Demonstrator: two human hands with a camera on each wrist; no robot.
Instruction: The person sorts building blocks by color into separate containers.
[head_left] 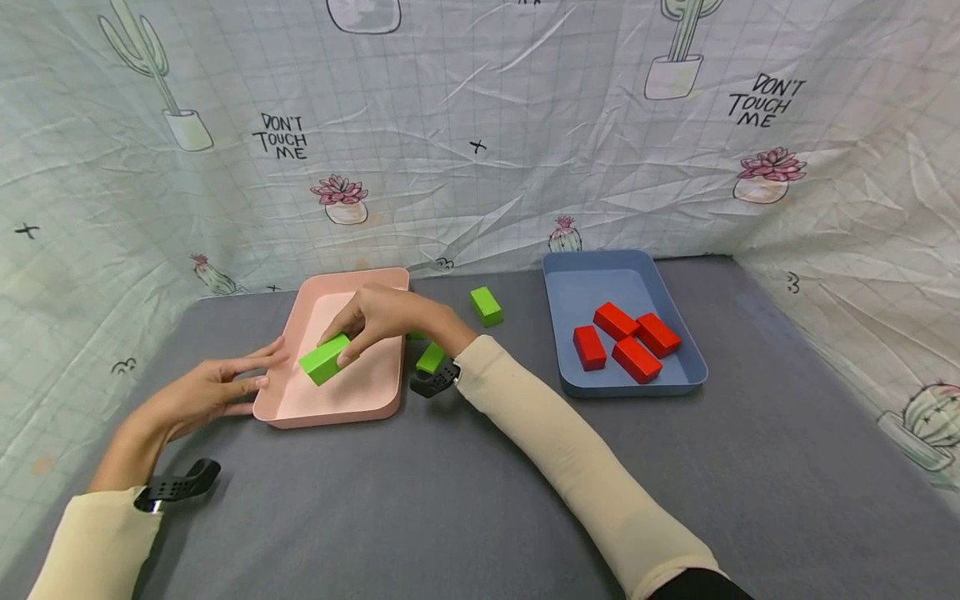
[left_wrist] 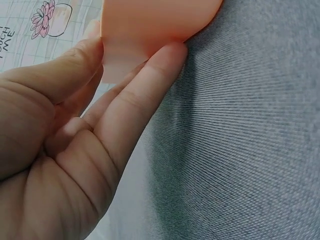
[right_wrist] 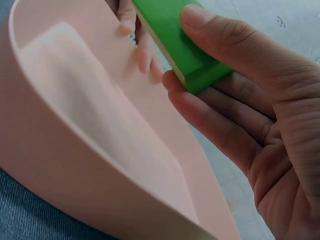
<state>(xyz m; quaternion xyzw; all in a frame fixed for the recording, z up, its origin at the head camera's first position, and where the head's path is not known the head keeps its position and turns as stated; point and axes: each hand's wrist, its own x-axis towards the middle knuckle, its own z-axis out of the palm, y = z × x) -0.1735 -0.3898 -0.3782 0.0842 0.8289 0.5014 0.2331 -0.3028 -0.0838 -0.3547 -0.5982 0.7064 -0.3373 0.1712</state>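
In the head view, my right hand (head_left: 378, 312) pinches a green block (head_left: 322, 360) between thumb and fingers, above the pink tray (head_left: 330, 407). The right wrist view shows the thumb on one face of the green block (right_wrist: 172, 35) and fingertips at its lower end. My left hand (head_left: 202, 392) holds the left side of the pink tray. In the left wrist view, its fingers (left_wrist: 135, 100) lie on either side of the tray wall (left_wrist: 155, 22). Another green block (head_left: 486, 307) lies right of the tray; a second green block (head_left: 430, 358) is partly hidden by the right wrist.
A blue tray (head_left: 600, 283) at the right holds several red blocks (head_left: 636, 360). A sliver of green (head_left: 417, 335) shows behind the right forearm. The grey tabletop (head_left: 480, 500) ends at a printed cloth backdrop (head_left: 480, 167).
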